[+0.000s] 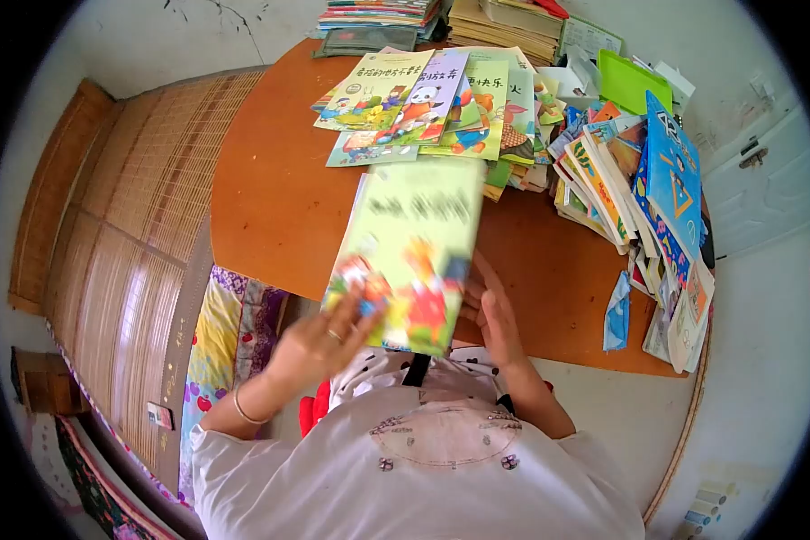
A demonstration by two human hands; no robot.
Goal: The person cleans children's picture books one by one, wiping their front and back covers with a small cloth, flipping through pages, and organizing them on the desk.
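A pale green picture book with two cartoon figures on its cover is tilted above the front of the table, its title blurred. The pale edge of another book shows along its left side. My left hand, with a ring and a bracelet, has its fingers over the cover's lower left corner and grips it; the thumb is hidden. Beside the lower right edge is my right hand, fingers stretched out and partly behind the book. Overlapping picture books lie just beyond, one with a panda on its cover.
The brown round-edged table carries a leaning heap of books at right and stacks of books at the back. A green tray stands back right. A blue wrapper lies near the right front edge.
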